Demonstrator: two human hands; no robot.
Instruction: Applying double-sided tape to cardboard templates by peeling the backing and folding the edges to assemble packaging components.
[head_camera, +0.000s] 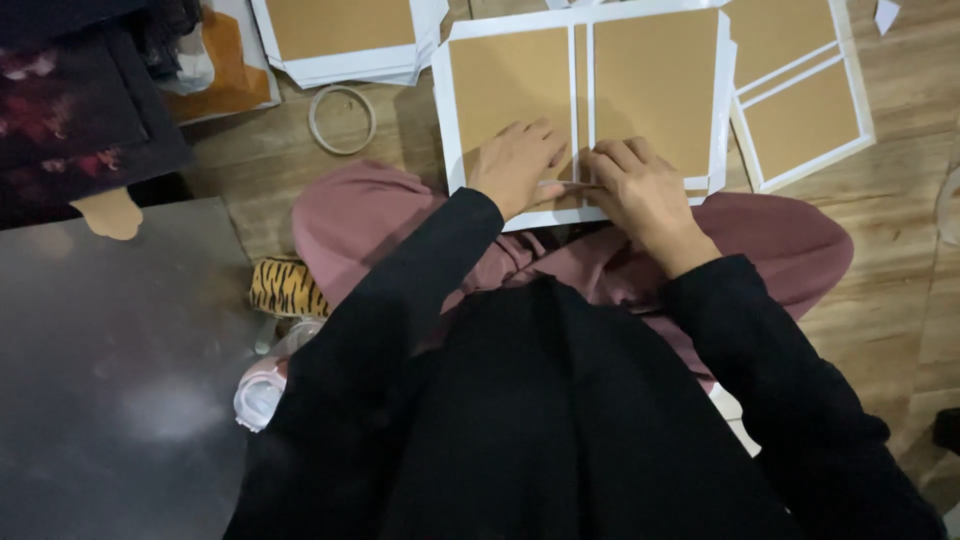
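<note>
Cardboard cover (590, 100), left hand (515, 165) flat, right hand (640, 190) curled, pressing

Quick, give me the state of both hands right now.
Left hand: open, flat on the brown board panel.
Right hand: fingers curled, pressing at the gap between panels; holding anything cannot be told.

view: head, single camera | position: worn above the seated person | facing: steeply down over lap to wooden floor (880, 260) | range: close, arm's reach | shared views: none
</note>
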